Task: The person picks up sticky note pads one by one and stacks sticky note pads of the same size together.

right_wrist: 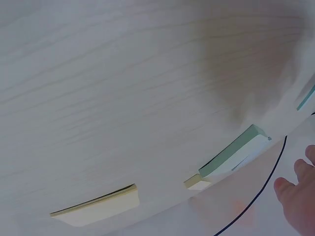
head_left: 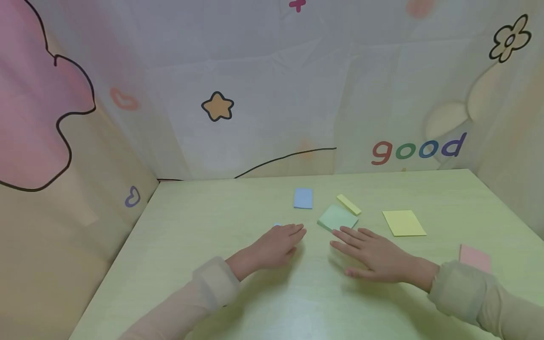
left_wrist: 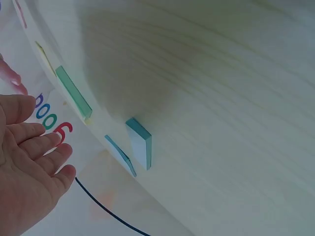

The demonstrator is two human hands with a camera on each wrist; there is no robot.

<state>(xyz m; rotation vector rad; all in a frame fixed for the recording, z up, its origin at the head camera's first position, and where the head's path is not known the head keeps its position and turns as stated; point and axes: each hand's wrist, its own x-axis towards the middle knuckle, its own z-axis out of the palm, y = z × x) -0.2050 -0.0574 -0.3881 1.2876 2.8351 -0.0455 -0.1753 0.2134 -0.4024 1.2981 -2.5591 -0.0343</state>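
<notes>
Both hands are held over the table, palms down, with nothing in them. My left hand (head_left: 276, 245) has its fingers stretched out and covers most of a small blue pad (left_wrist: 140, 143); only a sliver of that pad shows in the head view. Fingers spread, my right hand (head_left: 374, 255) overlaps the near corner of a green sticky-note pad (head_left: 337, 218). Behind the green pad lies a narrow yellow strip pad (head_left: 349, 204). A blue sticky-note pad (head_left: 303, 198) lies farther back, beyond the left hand's fingertips.
A square yellow sticky-note pad (head_left: 404, 223) lies right of the green one. Farther right, a pink pad (head_left: 475, 258) is partly covered by the right sleeve (head_left: 463, 288). A printed curtain (head_left: 263, 132) rises behind the pale table (head_left: 204, 212).
</notes>
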